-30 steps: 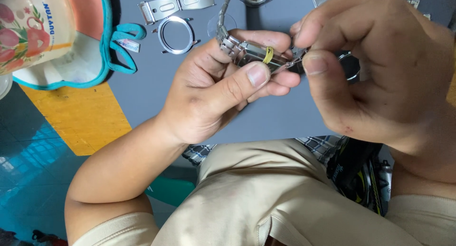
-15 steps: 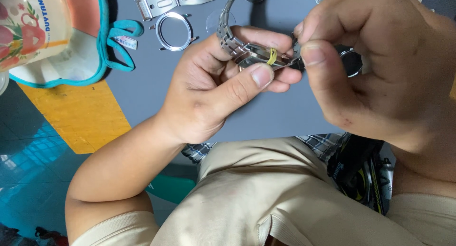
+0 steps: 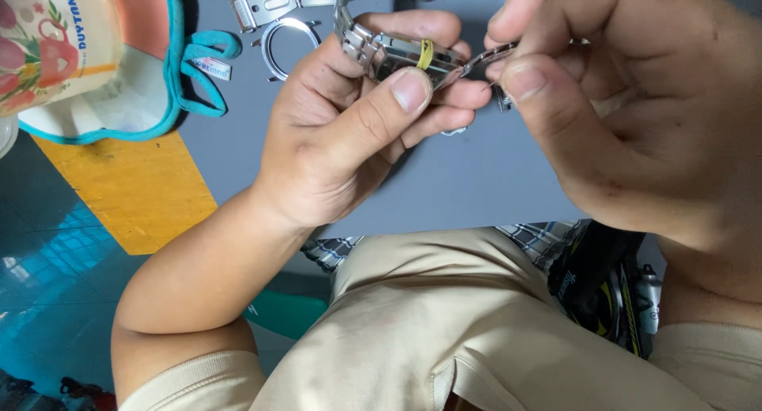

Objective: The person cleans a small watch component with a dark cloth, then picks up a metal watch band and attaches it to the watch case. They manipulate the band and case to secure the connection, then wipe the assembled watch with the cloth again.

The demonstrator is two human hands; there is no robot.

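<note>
Both hands have drifted slightly upward in the head view since the earlier frame, grip unchanged. Left hand (image 3: 341, 133) pinches a steel watch bracelet (image 3: 397, 55) between thumb and curled fingers, above a grey work mat (image 3: 476, 173). Right hand (image 3: 627, 101) closes thumb and forefinger tight on a thin metal tool (image 3: 486, 58) touching the bracelet's end. Rigid links, loose joints, slick metal, likely light: best held by its flat sides. A clasp piece (image 3: 274, 0) and a ring-shaped bezel (image 3: 290, 48) lie beyond.

The left hand (image 3: 341, 133) pinches a silver metal link watch bracelet (image 3: 397, 54) with a yellow band; the right hand (image 3: 635, 117), at three o'clock, grips its clasp above the grey bench (image 3: 476, 181).
</note>
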